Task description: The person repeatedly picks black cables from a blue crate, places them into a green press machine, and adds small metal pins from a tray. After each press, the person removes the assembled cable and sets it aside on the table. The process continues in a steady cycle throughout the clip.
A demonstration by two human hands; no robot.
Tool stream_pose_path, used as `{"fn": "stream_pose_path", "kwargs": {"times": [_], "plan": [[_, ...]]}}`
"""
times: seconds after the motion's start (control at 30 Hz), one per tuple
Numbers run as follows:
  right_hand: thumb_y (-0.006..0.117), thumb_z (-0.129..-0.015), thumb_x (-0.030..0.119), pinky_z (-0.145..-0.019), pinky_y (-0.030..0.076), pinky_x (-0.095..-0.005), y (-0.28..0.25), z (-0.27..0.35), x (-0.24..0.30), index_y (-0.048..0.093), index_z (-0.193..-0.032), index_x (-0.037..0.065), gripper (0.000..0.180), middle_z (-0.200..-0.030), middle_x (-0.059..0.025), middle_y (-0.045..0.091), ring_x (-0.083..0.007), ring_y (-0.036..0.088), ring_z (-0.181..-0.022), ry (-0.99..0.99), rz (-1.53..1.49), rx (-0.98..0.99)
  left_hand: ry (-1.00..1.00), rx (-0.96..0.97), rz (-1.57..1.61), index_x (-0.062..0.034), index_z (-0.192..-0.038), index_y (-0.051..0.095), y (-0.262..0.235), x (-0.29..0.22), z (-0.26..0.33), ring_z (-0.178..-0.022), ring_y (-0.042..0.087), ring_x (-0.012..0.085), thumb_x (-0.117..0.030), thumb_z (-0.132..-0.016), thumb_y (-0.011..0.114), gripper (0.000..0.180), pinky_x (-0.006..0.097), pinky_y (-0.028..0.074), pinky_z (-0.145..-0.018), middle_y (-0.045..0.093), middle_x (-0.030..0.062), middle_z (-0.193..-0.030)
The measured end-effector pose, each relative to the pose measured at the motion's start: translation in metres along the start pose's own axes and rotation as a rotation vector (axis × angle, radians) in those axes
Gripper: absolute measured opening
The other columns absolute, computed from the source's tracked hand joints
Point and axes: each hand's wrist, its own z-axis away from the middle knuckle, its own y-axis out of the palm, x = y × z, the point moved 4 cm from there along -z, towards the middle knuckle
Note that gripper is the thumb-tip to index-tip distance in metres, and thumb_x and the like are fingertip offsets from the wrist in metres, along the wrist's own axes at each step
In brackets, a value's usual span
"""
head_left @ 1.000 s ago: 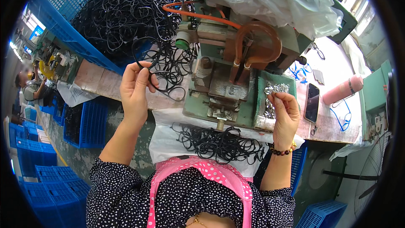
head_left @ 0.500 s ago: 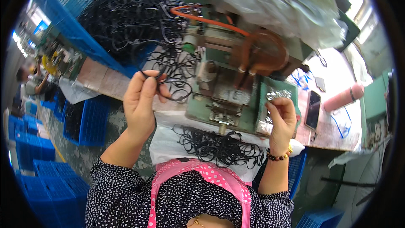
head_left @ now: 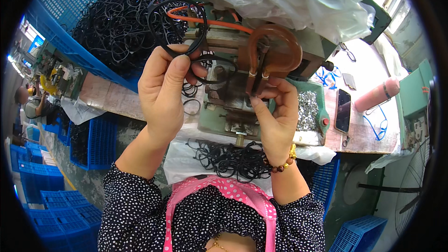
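A looped black cord (head_left: 205, 27) is pinched between the thumb and fingers of my left hand (head_left: 164, 86). Its large loops stand up above the hand and reach across toward the green bench press (head_left: 226, 123). My right hand (head_left: 279, 114) is at the press's working point, just under the curved copper-coloured tube (head_left: 297, 58). Thumb and fingertips there are closed together; whatever lies between them is too small or hidden to make out. Beside that hand, a green tray (head_left: 322, 100) holds many small shiny metal pieces (head_left: 307, 112).
Tangled black cords (head_left: 126, 28) fill a blue crate (head_left: 70, 49) at the back left. More black cords (head_left: 233, 158) lie on white sheeting before me. On the right are a phone (head_left: 343, 110), a pink bottle (head_left: 378, 94) and blue cord (head_left: 380, 128). Clear plastic (head_left: 294, 2) drapes the press.
My right hand has left the tray of metal pieces and moved left to the press's working point. The left hand has come slightly right, lifting the cord loops higher.
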Motion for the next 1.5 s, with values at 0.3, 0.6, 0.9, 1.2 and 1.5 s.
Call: {"fn": "stream_pose_path", "kwargs": {"times": [0.3, 0.6, 0.9, 1.2, 1.5], "plan": [[0.066, -0.088, -0.006, -0.093, 0.046, -0.0274, 0.001, -0.002, 0.002, 0.048, -0.127, -0.005, 0.044, -0.104, -0.0090, 0.065, -0.0142, 0.061, -0.100, 0.030, -0.005, 0.041, 0.099, 0.170, -0.116, 0.0035, -0.117, 0.056, 0.013, -0.011, 0.026, -0.080, 0.061, 0.0097, -0.005, -0.103, 0.050, 0.017, 0.023, 0.049, -0.069, 0.067, 0.0097, -0.100], [0.061, -0.094, -0.003, -0.097, 0.045, -0.0285, -0.041, 0.007, 0.002, 0.056, -0.121, -0.005, 0.028, -0.113, -0.0087, 0.063, -0.0152, 0.061, -0.106, 0.030, -0.020, -0.069, 0.228, 0.344, -0.254, 0.0049, -0.101, 0.064, 0.032, -0.021, 0.042, -0.072, 0.065, 0.0310, 0.004, -0.087, 0.065, 0.014, 0.035, 0.053, -0.067, 0.067, 0.0159, -0.089], [0.060, -0.097, -0.003, -0.096, 0.046, -0.0262, -0.076, 0.010, 0.001, 0.059, -0.121, -0.001, 0.024, -0.110, -0.0067, 0.065, -0.0139, 0.061, -0.106, 0.062, -0.023, -0.179, 0.108, 0.384, -0.322, 0.0029, -0.101, 0.064, 0.049, 0.017, 0.025, -0.066, 0.064, 0.0276, -0.005, -0.090, 0.067, 0.014, 0.034, 0.050, -0.059, 0.063, 0.0142, -0.082], [0.063, -0.095, -0.001, -0.081, 0.049, -0.0257, -0.159, 0.029, -0.032, 0.067, -0.113, 0.000, 0.018, -0.101, -0.0041, 0.067, -0.0104, 0.060, -0.088, 0.014, 0.482, -0.480, 0.347, 0.415, -0.379, 0.0025, -0.100, 0.063, 0.048, 0.019, 0.030, -0.069, 0.062, 0.0348, -0.004, -0.084, 0.073, 0.020, 0.039, 0.050, -0.060, 0.065, 0.0145, -0.083], [0.072, -0.087, 0.014, -0.072, 0.051, -0.0412, -0.132, 0.034, -0.022, 0.065, -0.108, 0.004, 0.024, -0.091, -0.0119, 0.063, -0.0308, 0.063, -0.080, -0.002, 1.208, 0.060, 0.344, 0.387, -0.380, 0.0027, -0.101, 0.062, 0.050, 0.016, 0.029, -0.069, 0.062, 0.0346, -0.003, -0.084, 0.072, 0.021, 0.039, 0.050, -0.060, 0.065, 0.0147, -0.083]]}}
